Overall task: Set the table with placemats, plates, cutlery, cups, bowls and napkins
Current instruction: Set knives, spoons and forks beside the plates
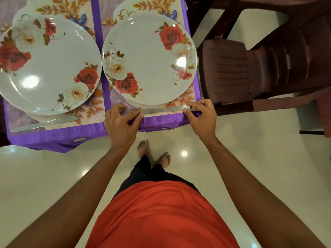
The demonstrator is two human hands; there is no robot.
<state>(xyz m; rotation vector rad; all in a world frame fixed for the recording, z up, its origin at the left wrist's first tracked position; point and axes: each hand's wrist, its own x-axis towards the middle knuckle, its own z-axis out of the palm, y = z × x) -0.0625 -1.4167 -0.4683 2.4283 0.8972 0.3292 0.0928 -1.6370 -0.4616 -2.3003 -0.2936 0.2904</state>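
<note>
We pinch the table knife (163, 110) at both ends, left hand (121, 122) and right hand (202, 119) equally near, its long axis running side to side along the placemat's (116, 100) near edge, just beside the rose plate (149, 58).

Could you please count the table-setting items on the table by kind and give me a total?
Placemats: 2, the left placemat and the right placemat
Plates: 2, the left plate and the right plate
Knives: 2, the left knife and the right knife, the latter pinched by the left hand and the right hand
Total: 6
</note>
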